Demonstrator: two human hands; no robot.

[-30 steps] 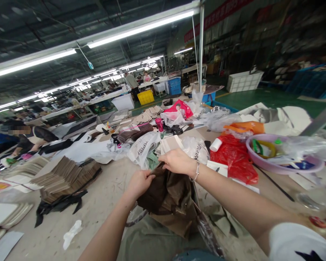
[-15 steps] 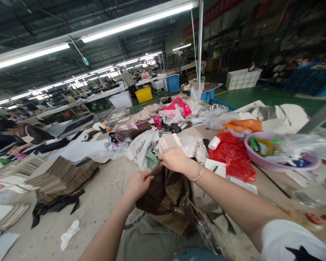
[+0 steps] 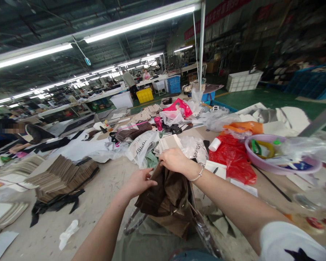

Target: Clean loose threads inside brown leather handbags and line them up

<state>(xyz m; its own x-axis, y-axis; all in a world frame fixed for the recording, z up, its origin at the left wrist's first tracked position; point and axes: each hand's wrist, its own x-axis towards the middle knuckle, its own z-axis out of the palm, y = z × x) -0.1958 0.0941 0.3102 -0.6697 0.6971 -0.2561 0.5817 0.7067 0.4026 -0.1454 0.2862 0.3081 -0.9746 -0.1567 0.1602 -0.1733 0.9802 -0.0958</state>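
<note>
A brown fabric bag (image 3: 165, 195) stands in front of me at the table's near edge, its upper part creased and bunched. My right hand (image 3: 174, 159) is closed on its top rim, fingers pinched over the cloth. At the bag's left side is my left hand (image 3: 138, 182), its thumb and fingers apart; whether a fingertip touches the cloth is hard to tell. A handle (image 3: 134, 221) wrapped in clear plastic loops out at the lower left. Another wrapped strap (image 3: 206, 232) hangs at the right. The inside of the bag is hidden.
Stacked board pieces (image 3: 62, 175) lie on the left of the table (image 3: 103, 203). Beyond my hands are clear plastic bags (image 3: 143, 145) and a red plastic bag (image 3: 230, 159). A purple basin (image 3: 284, 165) holds tape rolls at right. A co-worker (image 3: 35, 134) leans over the far left.
My left hand has let go of the bag's rim and its fingers have spread, shifting slightly left. My right hand keeps its grip in nearly the same place.
</note>
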